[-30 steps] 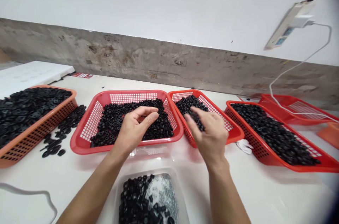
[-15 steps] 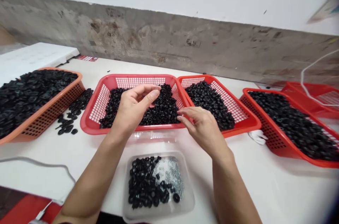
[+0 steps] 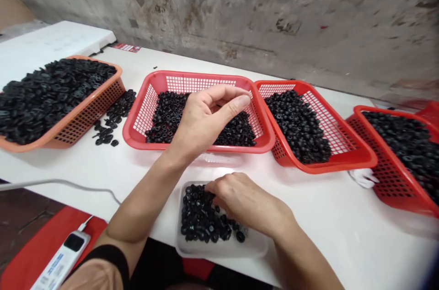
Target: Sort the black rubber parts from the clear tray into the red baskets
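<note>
My left hand point(image 3: 210, 118) hovers over the pink-red mesh basket point(image 3: 200, 147), its fingers curled to meet the thumb. Whatever it may hold is hidden behind the fingers. Small black ring-like pieces point(image 3: 168, 114) fill that basket's bottom. My right hand point(image 3: 242, 201) is bent down over a translucent plastic tray point(image 3: 222, 251), fingers drawn together with their tips at the black round parts point(image 3: 202, 221) inside. I cannot make out what those fingertips grip. The small silvery pieces on the tray's right side are mostly covered by this hand.
Red baskets of black parts point(image 3: 298, 130) point(image 3: 387, 175) stand to the right, an orange one point(image 3: 92, 107) to the left. Loose black pieces point(image 3: 109, 127) lie beside the orange basket. A grey cable point(image 3: 65, 182) crosses the table's left; a white power strip point(image 3: 63, 260) sits below.
My right hand has moved from the pink-red basket's front right corner down to the tray. My left hand stays curled above the basket. The view has tilted downward.
</note>
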`<state>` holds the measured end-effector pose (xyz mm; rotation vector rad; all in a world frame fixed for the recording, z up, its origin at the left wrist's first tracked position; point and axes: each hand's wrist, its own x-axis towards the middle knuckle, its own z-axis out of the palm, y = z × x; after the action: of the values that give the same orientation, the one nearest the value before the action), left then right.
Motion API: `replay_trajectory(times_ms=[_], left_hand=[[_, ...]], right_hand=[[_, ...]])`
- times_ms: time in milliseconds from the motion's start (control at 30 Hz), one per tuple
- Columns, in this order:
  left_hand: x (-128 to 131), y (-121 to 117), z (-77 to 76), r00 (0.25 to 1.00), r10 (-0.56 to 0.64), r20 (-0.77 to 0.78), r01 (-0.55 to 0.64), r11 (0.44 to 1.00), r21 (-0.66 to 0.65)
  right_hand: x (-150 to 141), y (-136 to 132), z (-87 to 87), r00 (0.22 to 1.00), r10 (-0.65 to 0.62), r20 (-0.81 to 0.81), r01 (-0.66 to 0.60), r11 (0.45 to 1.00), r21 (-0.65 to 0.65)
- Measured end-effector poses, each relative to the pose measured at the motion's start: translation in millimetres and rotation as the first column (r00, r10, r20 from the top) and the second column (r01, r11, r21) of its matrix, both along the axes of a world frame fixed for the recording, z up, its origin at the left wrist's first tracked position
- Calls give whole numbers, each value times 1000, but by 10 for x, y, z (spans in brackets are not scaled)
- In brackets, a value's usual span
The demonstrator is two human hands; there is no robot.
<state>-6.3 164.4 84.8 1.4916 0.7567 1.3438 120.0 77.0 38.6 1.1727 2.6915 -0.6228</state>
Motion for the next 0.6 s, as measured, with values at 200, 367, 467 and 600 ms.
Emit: replay_trajectory(times_ms=[200, 367, 467, 600], left_hand=[[7, -41, 39, 998, -42, -40, 43, 999, 11], [15, -38, 15, 997, -61, -43, 61, 998, 11], [28, -21, 3, 996, -77, -44, 77, 997, -7], [83, -145, 115, 997, -67, -23, 67, 998, -12]], right_hand=[[-207, -22, -92, 980, -17, 197, 16, 1000, 8], [-273, 55, -106, 966, -81, 247, 86, 996, -12], [-267, 67, -133, 971, -63, 233, 66, 998, -3], [-257, 11, -209, 978, -34, 206, 22, 998, 58]])
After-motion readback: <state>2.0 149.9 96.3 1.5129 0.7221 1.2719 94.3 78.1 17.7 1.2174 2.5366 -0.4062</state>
